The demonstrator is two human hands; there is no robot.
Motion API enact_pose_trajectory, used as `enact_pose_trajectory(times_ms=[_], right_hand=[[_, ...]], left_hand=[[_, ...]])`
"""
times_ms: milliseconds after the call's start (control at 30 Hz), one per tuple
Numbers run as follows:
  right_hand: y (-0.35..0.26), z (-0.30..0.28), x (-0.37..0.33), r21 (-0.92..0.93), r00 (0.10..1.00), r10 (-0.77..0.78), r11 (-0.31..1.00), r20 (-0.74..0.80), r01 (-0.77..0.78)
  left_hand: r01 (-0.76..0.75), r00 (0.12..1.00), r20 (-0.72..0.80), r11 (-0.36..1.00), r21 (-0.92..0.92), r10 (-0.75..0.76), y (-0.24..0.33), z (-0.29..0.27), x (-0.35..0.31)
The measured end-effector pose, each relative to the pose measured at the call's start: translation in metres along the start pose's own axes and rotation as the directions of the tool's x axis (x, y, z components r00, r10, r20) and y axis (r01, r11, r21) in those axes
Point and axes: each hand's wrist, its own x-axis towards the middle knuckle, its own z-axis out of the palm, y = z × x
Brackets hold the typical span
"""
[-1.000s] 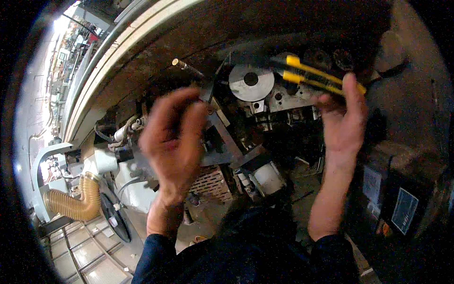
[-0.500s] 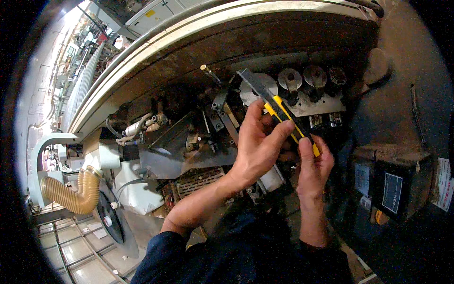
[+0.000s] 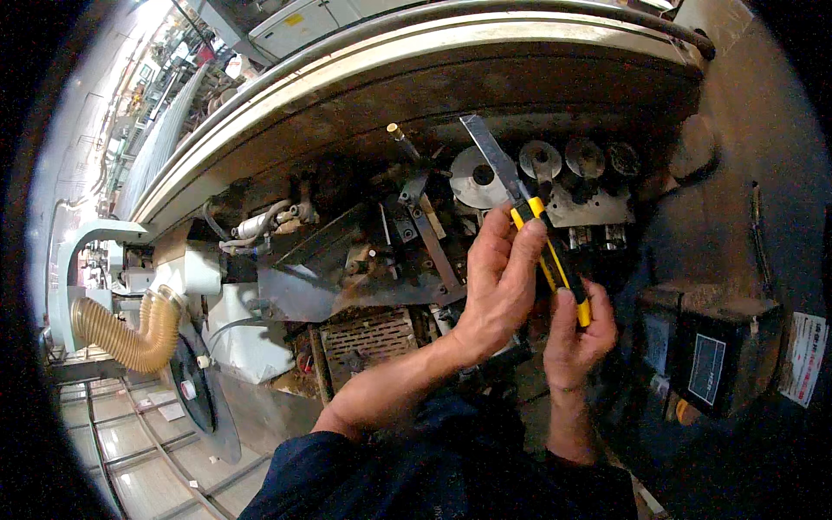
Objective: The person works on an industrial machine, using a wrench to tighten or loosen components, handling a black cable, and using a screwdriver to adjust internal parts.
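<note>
A yellow and black utility knife (image 3: 549, 253) lies slantwise between my two hands, its long grey blade (image 3: 490, 156) sticking out toward the upper left. My left hand (image 3: 501, 290) pinches the front of the handle, thumb on top and fingers behind. The rear end of the handle sits between the thumb and fingers of my right hand (image 3: 579, 340). Behind the blade is a round metal disc (image 3: 473, 184), part of the machine; I cannot tell any contact between them.
Inside the machine, more round metal discs (image 3: 585, 159) line up to the right. A perforated metal plate (image 3: 368, 341) lies left of my forearm. A ribbed tan hose (image 3: 121, 336) curves at the left. The pale machine rim (image 3: 364, 59) arches across the back; a black box (image 3: 726, 355) stands right.
The blade has turned so that its flat side shows brighter. Both hands and the knife sit slightly lower and to the right in view; the surroundings have shifted a little too.
</note>
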Motion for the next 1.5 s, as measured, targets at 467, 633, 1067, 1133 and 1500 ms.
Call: enact_pose_trajectory(times_ms=[467, 633, 1067, 1133, 1500], right_hand=[[-0.010, 0.032, 0.104, 0.491, 0.929, 0.150, 0.871, -0.337, 0.037], [-0.026, 0.034, 0.153, 0.419, 0.997, -0.009, 0.908, 0.078, -0.024], [-0.007, 0.072, 0.203, 0.412, 0.853, -0.183, 0.910, 0.489, -0.041], [-0.008, 0.075, 0.204, 0.365, 0.836, -0.184, 0.931, 0.517, -0.021], [-0.022, 0.084, 0.201, 0.126, 0.863, -0.142, 0.988, 0.485, 0.091]], left_hand=[[0.340, 0.924, 0.203, 0.939, -0.050, -0.324, 0.016, -0.003, 0.038], [0.116, 0.987, 0.005, 0.746, 0.655, -0.158, 0.072, -0.058, 0.017], [-0.240, 0.945, 0.102, 0.450, 0.860, 0.309, 0.099, -0.115, 0.078], [-0.226, 0.951, 0.092, 0.463, 0.857, 0.294, 0.098, -0.115, 0.079], [-0.293, 0.931, 0.174, 0.372, 0.881, 0.322, 0.099, -0.115, 0.091]])
